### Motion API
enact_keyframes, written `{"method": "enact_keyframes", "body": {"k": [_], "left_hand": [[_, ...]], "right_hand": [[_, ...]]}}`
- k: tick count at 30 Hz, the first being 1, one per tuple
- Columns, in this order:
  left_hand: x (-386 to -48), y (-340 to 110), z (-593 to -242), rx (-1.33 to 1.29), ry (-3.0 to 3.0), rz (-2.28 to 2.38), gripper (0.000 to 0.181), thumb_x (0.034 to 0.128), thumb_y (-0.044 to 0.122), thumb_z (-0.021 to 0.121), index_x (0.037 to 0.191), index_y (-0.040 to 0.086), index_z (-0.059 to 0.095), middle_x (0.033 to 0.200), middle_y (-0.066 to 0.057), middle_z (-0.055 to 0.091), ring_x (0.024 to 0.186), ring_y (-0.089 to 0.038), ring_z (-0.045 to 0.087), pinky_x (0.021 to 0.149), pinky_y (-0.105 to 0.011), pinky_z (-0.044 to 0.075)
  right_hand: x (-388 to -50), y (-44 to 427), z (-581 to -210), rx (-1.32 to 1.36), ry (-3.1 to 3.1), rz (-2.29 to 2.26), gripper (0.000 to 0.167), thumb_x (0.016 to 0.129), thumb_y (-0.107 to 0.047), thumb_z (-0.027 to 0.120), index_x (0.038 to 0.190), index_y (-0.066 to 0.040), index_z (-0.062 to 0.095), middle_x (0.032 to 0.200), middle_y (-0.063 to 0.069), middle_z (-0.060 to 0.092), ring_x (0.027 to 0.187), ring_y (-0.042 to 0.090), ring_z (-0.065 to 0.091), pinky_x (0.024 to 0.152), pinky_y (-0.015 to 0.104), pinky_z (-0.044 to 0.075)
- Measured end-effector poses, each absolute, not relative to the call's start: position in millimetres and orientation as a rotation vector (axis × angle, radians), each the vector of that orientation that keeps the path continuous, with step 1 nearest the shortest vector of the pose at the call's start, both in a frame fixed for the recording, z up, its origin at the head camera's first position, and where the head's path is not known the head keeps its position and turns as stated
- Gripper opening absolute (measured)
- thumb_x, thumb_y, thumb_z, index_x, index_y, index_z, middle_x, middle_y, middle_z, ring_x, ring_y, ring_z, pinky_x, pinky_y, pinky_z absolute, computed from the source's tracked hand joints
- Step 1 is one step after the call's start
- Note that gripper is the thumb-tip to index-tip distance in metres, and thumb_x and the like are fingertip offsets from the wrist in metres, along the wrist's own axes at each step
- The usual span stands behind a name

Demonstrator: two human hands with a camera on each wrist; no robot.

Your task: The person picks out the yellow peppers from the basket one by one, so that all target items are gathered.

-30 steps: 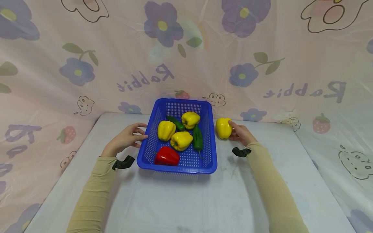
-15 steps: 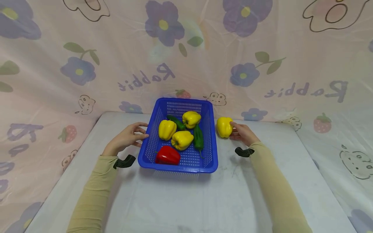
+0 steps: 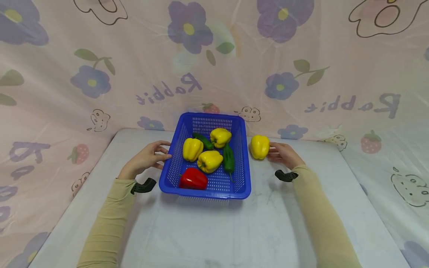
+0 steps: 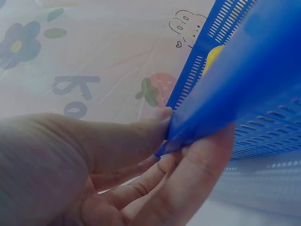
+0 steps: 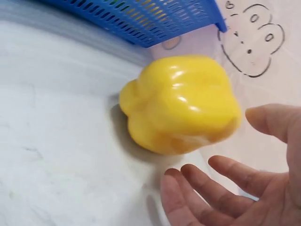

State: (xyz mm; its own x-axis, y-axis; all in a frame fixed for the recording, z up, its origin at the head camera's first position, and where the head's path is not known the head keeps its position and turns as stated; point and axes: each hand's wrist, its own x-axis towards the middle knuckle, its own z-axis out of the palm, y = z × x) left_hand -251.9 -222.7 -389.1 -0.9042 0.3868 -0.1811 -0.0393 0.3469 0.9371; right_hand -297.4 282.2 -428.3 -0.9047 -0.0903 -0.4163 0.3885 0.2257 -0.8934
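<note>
My left hand (image 3: 146, 158) pinches the left rim of a blue plastic basket (image 3: 205, 194); the left wrist view has the thumb (image 4: 136, 141) against the rim and fingers beneath it. Inside the basket lie yellow bell peppers (image 3: 209, 161), a red bell pepper (image 3: 193, 178) and two green chili peppers (image 3: 228, 158). Another yellow bell pepper (image 5: 183, 103) sits on the table, just right of the basket. Beside that pepper is my right hand (image 3: 284, 154), its fingers spread and relaxed. The right wrist view shows a gap between thumb and pepper.
A white-covered table (image 3: 207, 234) carries the basket. Behind it hangs a pale cloth (image 3: 228, 67) printed with flowers, rabbits and strawberries. Each wrist has a black curved mount (image 3: 286, 175) protruding inward.
My right hand has let go of the yellow bell pepper and drawn slightly to the right, leaving it on the table. The left hand stays at the basket rim.
</note>
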Motion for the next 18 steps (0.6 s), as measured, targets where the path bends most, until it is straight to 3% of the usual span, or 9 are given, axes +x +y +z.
{"method": "enact_keyframes", "body": {"k": [18], "left_hand": [[-253.1, -222.3, -390.9, 0.311, 2.265, 1.562, 0.056, 0.0954, 0.011, 0.06, 0.143, 0.001, 0.032, 0.114, -0.025, 0.048, 0.087, -0.027, 0.061, 0.071, -0.041, 0.057]], "right_hand": [[-295.1, 289.5, -389.1, 0.141, 2.209, -1.783, 0.064, 0.104, -0.036, 0.039, 0.149, 0.004, 0.018, 0.148, 0.028, 0.027, 0.134, 0.04, 0.032, 0.109, 0.046, 0.03]]}}
